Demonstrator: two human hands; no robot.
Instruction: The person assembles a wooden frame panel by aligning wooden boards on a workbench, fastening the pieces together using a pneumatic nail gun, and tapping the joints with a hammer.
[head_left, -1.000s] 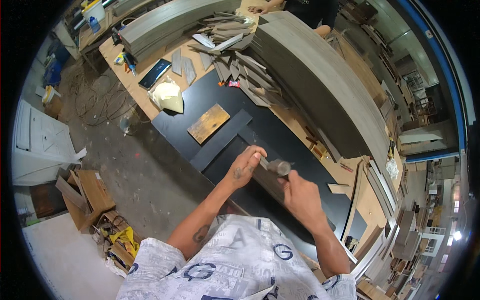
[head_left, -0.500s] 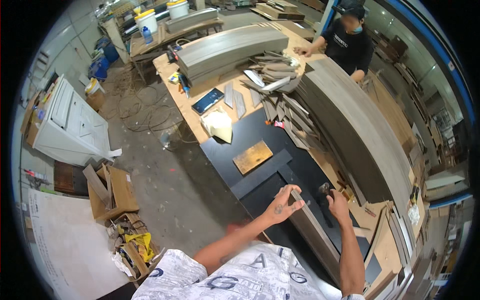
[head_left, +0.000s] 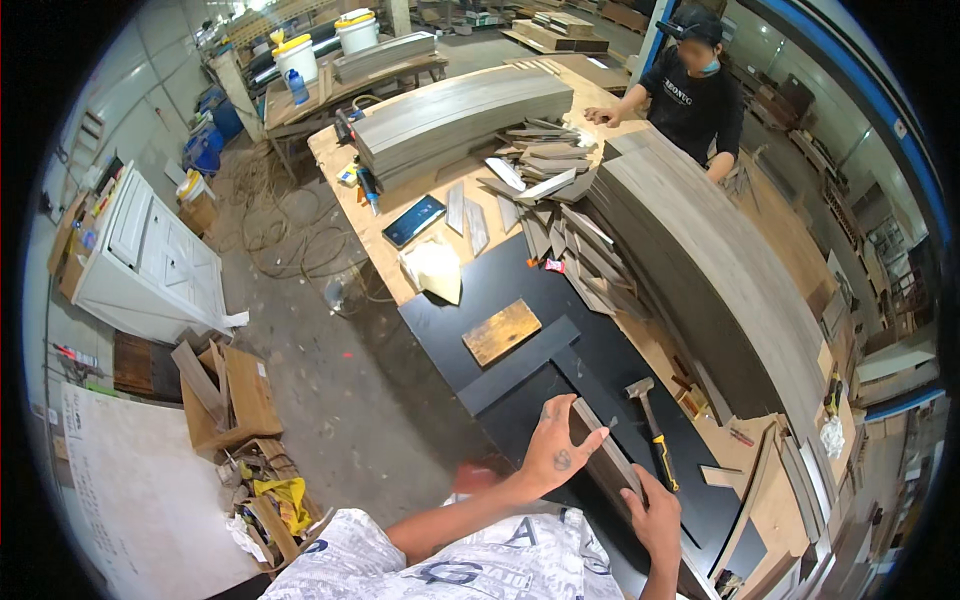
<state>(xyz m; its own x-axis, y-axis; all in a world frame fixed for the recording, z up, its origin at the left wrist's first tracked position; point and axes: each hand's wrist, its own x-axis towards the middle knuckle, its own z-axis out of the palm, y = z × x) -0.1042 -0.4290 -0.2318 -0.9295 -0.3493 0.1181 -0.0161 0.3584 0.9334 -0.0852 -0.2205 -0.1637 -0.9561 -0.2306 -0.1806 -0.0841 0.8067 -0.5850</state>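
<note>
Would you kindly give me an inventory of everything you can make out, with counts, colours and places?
Long wooden strip: 1, grey-brown, in both hands
Flat panels: count unclear, black, on the tan workbench
Metal-headed hammer: 1, black-and-yellow handle, right of the strip
Rectangular wooden block: 1, yellow-brown, on the panels
Smartphone: 1, dark, bench's left side
Stacked long boards: 2 stacks, grey, bench's far and right sides
Wood offcuts: many, grey-brown, between the stacks
Lidded buckets: 2, white and yellow, back table
Panelled cabinet: 1, white, far left
Co-worker: 1, black top, beyond the bench
Left hand: 1, bare, strip's far end
Right hand: 1, bare, nearer along the strip
</note>
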